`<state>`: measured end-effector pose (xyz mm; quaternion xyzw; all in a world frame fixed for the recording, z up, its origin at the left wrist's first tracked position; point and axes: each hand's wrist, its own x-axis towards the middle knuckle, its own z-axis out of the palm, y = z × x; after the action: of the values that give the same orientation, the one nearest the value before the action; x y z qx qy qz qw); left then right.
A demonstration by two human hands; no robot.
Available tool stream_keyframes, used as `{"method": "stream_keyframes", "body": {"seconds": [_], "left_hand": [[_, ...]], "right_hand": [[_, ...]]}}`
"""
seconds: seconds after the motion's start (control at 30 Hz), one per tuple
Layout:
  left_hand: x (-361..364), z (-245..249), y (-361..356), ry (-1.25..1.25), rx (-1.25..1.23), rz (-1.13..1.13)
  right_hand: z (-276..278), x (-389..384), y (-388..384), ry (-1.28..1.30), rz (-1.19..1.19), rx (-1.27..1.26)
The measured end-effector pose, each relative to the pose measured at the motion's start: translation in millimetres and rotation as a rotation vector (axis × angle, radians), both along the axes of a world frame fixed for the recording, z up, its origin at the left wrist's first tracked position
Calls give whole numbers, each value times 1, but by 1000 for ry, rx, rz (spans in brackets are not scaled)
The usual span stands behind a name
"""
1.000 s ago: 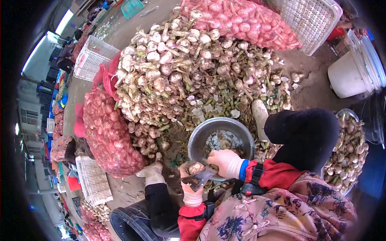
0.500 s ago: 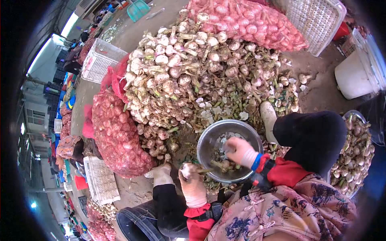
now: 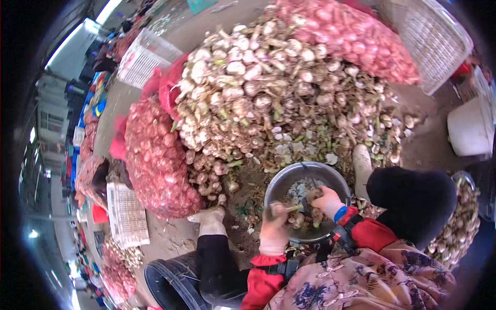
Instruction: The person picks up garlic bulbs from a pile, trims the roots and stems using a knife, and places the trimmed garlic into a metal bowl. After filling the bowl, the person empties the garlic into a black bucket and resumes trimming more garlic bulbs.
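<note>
Over the metal bowl [image 3: 341, 184] on the floor [image 3: 173, 248], the right hand [image 3: 328, 203] grips a garlic bulb [image 3: 313, 195]; the blurred left hand [image 3: 274, 227] holds a stemmed bulb [image 3: 279, 208].

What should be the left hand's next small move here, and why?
I'd probably ease the left hand slightly farther over the metal bowl: it is at the rim, with the garlic stem pointing inward, and the right hand is over the bowl too.

White bucket [image 3: 470, 129] at right — two pale crates [image 3: 127, 219] at left.
</note>
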<state>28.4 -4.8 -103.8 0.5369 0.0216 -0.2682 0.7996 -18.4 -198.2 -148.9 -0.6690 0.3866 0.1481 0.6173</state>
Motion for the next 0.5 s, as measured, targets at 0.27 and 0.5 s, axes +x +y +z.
{"method": "stream_keyframes", "body": {"seconds": [0.27,0.5], "left_hand": [[111,-82,56,-223,1149,108],[211,-161,109,-458,1734,-354]], "right_hand": [[7,16,10,-100,-107,97],[1,26,24,-166,91,88]]}}
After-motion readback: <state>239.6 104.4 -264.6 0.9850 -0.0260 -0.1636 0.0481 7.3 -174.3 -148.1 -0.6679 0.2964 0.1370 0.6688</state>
